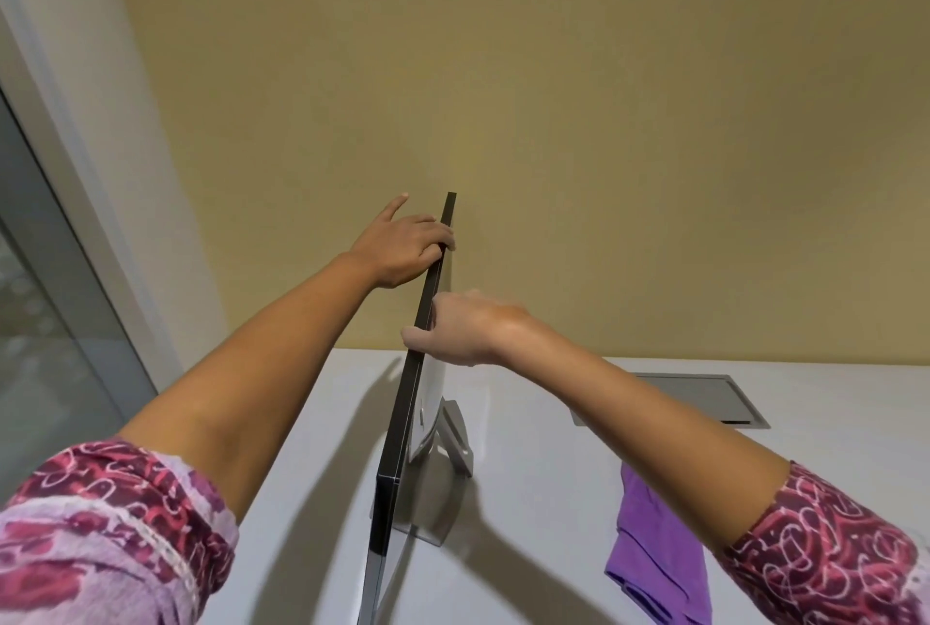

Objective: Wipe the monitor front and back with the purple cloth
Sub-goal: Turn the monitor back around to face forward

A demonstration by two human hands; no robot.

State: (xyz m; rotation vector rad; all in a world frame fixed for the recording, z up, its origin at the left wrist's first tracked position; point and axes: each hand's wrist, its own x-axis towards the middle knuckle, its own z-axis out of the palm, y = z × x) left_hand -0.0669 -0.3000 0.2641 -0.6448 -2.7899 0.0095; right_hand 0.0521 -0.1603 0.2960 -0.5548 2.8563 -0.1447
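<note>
The monitor (402,428) stands edge-on in the middle of the white desk (553,549), showing its thin dark top edge, white back and silver stand (453,443). My left hand (402,247) grips the far part of the top edge, fingers curled over it and index finger pointing up. My right hand (453,327) holds the same edge nearer to me, thumb on the screen side and fingers on the back. The purple cloth (649,554) lies crumpled on the desk at the lower right, partly under my right forearm, in neither hand.
A grey cable hatch (704,398) is set into the desk at the right. A yellow wall (553,96) rises close behind the desk. A window with a white frame (65,171) runs along the left.
</note>
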